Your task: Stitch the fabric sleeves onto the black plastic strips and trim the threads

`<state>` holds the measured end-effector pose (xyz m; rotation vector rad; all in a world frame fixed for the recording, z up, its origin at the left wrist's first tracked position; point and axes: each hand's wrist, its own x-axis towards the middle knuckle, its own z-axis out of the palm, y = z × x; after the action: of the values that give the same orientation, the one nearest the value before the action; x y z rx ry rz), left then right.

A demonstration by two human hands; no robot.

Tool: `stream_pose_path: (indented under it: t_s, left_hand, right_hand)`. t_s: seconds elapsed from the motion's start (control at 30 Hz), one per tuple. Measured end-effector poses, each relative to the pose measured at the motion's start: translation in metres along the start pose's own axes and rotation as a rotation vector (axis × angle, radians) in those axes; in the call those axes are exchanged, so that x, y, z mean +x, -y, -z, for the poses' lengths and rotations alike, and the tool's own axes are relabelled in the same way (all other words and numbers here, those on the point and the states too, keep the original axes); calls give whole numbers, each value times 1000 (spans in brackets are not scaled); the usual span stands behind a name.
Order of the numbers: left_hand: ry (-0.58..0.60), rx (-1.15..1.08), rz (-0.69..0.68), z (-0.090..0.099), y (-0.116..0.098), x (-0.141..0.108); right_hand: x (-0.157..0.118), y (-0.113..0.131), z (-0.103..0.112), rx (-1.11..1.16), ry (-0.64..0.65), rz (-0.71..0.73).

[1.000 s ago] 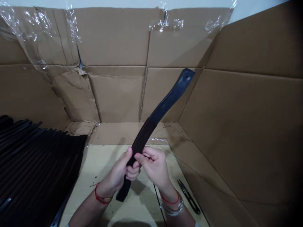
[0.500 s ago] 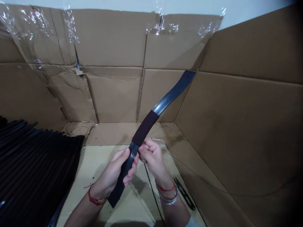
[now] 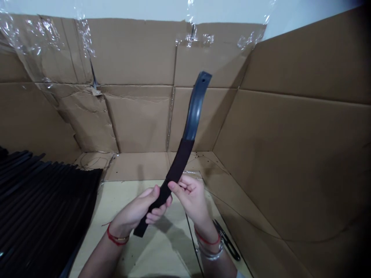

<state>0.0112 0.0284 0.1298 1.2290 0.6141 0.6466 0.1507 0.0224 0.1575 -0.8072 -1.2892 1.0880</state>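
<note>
A long, curved dark strip (image 3: pixel 194 116) with a small hole near its top end rises diagonally over the table. Around its middle sits a dark maroon sleeve (image 3: pixel 180 160). My left hand (image 3: pixel 145 206) is wrapped round the lower part of the strip, thumb on top. Just below the sleeve, my right hand (image 3: pixel 189 195) pinches the strip's right edge with thumb and fingers; some of its fingertips are hidden behind the strip.
Many dark strips (image 3: pixel 49 208) lie stacked at the left. Black thread snips (image 3: pixel 227 241) rest on the pale table (image 3: pixel 121 193) beyond my right wrist. Taped cardboard walls (image 3: pixel 139 116) stand behind and at the right (image 3: pixel 295 154), with loose thread along the right side.
The strip has turned more upright, its top end swinging left and up. It has also rolled a little, and my right hand has shifted slightly right.
</note>
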Motion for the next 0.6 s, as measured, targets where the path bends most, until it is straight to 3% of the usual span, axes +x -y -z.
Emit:
stream_pose_path:
  t_s: [0.03,0.07,0.13,0.17,0.27,0.3,0.37,0.43,0.53,0.57,0.6]
  left_hand:
    - [-57,39,-48,-1,0,1]
    - [-185,107,-139,-3,0,1]
    - [-413,222,-276,-7,2,2]
    - [-425,225,-266,-8,3,1]
    - [-185,154,-140,-7,3,-2]
    - [-187,185,-158,-6,2,-2]
    - [-381,340,-279,-4,0,-3]
    - [-492,397,-329,-2,-1,-1]
    - [-235,208,-206,-3,0,2]
    - [-208,184,-196,-4,1,4]
    - [-264,204,-222,-6,2,5]
  right_hand:
    - [0,0,-1,-8,-58,30]
    - [0,-1,-1,-7,-109,53]
    - [1,-4,-3,37,-95,40]
    - [1,-6,-3,73,-31,7]
    - [2,-11,-2,165,99,-80]
    - [2,-12,-2,175,55,-73]
    - [3,-15,-1,170,-71,-43]
    - [4,-16,-1,166,-58,-52]
    - [5,-15,-2,112,8,-25]
    - [5,-14,-3,76,-42,23]
    - [5,-14,-4,42,-111,78]
